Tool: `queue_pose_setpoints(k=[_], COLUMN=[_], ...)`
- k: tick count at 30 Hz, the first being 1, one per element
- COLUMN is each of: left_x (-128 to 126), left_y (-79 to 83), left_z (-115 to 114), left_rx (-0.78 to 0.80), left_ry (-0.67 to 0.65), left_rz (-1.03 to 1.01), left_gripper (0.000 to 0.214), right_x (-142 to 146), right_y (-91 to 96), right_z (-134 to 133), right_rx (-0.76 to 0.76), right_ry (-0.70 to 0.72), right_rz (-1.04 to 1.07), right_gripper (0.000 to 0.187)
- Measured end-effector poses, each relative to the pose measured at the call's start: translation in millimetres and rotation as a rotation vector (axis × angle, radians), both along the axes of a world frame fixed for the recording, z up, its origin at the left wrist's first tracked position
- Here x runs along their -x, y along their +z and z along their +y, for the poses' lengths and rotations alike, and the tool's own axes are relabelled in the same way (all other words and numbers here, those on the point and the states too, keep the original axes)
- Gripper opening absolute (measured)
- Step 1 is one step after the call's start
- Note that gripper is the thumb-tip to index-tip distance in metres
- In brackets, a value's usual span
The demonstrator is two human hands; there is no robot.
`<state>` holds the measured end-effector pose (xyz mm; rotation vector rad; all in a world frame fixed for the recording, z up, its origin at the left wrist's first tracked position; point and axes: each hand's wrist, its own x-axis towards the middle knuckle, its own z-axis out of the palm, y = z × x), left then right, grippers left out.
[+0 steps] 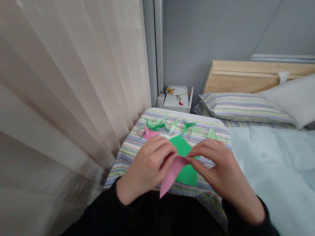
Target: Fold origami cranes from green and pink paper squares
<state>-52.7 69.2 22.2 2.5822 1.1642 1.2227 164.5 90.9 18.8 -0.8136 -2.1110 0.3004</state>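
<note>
A folded piece of pink origami paper (172, 174) is held up between both hands, one pointed end hanging down toward me. My left hand (152, 164) pinches its upper left edge between thumb and fingers. On the other side, the thumb and fingertips of my right hand (218, 163) pinch the top right end. Beneath the hands lies green origami paper (188, 175), partly covered by them and the pink piece. Beyond it, several folded paper cranes in green and pale green (156, 124) stand in a row, with a pink folded piece (150, 133) at the left.
A striped cloth (127, 153) covers the small table. Pleated curtains (79, 59) hang close on the left. To the right is a bed with a pale blue quilt (288, 169) and striped pillow (247, 107). A white cabinet (175, 103) behind the table bears small ornaments.
</note>
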Motion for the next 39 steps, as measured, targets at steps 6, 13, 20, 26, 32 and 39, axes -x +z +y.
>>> queue_pose_setpoints(k=[6,13,20,26,32,39], left_x=[-7.0,1.0,3.7,-1.0,6.5,7.0], left_y=[-5.7,-0.6,-0.1,-5.5,-1.8,3.9], left_z=[-1.0,1.7,2.9,2.2,4.9,0.1], left_rx=[0.027,0.060,0.069,0.077,0.088,0.131], left_ry=[-0.034,-0.063,-0.068,-0.075,-0.069,-0.052], left_rz=[-0.033,-0.060,-0.047,-0.028,-0.092,-0.171], left_gripper=[0.013,0.012,0.011,0.011,0.011,0.003], right_x=[14.5,6.5,5.0,13.3,9.5,10.0], right_y=[-7.4,-8.4,-7.4,-7.1,-6.1,-6.7], right_z=[-3.1,-3.0,-2.5,-4.0,-5.1,-5.8], right_rx=[0.015,0.009,0.056,0.097,0.063,0.044], right_ry=[0.062,0.069,0.039,0.078,0.069,0.075], right_rz=[-0.014,0.051,0.005,0.046,0.045,0.069], right_gripper=[0.012,0.014,0.014,0.014,0.014,0.012])
